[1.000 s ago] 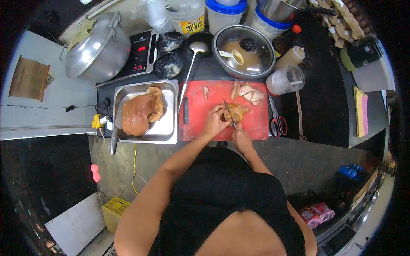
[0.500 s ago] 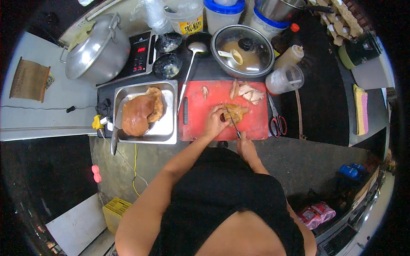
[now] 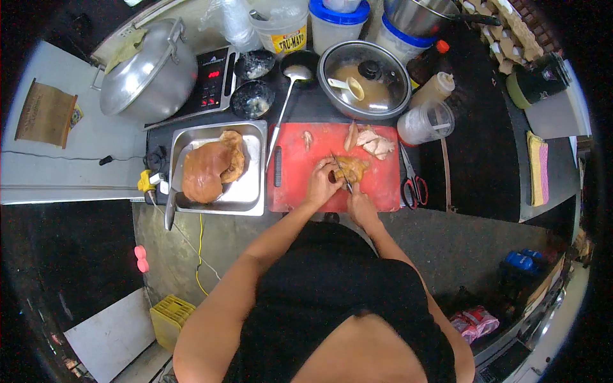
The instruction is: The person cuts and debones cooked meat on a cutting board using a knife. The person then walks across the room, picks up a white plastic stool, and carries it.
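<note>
A piece of brown cooked meat [image 3: 354,168] lies on the red cutting board [image 3: 290,185]. My left hand [image 3: 324,181] grips its left end with bent fingers. In my right hand [image 3: 361,205] is a knife [image 3: 341,170], its fingers wrapped around the handle. The blade lies across the meat, close to my left fingertips. Pale sliced meat [image 3: 377,144] sits near the board's top right, with a browner strip [image 3: 351,135] beside it. One small scrap [image 3: 308,140] rests toward the upper left of the board.
Left of the board, a steel tray [image 3: 255,191] holds large brown meat pieces [image 3: 205,171]. A ladle [image 3: 281,115] lies between them. Scissors [image 3: 414,185] rest at the right. Behind stand a glass-lidded pot [image 3: 389,70], an induction cooker [image 3: 211,83] and a large pot [image 3: 156,76].
My right hand has moved forward and slightly left, pushing the knife farther across the meat. My left hand stays on the meat's left end.
</note>
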{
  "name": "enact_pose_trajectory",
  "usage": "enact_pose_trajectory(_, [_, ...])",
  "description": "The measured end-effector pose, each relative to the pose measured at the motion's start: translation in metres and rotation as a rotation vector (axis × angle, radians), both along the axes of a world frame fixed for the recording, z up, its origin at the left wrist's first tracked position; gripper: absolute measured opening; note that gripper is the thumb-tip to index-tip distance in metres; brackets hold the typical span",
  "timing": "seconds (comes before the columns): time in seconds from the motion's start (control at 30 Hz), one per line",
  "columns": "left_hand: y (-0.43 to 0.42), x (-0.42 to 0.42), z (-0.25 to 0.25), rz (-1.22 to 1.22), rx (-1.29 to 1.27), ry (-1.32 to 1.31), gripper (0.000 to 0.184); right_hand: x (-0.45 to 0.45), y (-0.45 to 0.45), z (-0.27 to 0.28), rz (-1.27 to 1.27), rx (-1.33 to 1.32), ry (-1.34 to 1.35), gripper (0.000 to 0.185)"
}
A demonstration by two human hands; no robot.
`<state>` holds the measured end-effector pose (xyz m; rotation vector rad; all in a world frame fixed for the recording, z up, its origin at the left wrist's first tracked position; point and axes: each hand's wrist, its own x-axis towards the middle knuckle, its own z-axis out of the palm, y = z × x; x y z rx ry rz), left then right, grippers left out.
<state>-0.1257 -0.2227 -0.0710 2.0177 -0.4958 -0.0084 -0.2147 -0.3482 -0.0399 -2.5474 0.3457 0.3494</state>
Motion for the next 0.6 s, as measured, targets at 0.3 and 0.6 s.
enact_pose_trajectory(0.3, [-0.001,-0.001,-0.003,-0.002,0.025,-0.038,0.032,-0.036,-0.006,0.016,-0.019,0.015,0.061,0.020])
enact_pose_trajectory(0.6, [-0.002,-0.001,-0.003,-0.005,0.027,-0.009,0.032,-0.001,-0.002,-0.009,0.028,0.000,-0.047,0.019])
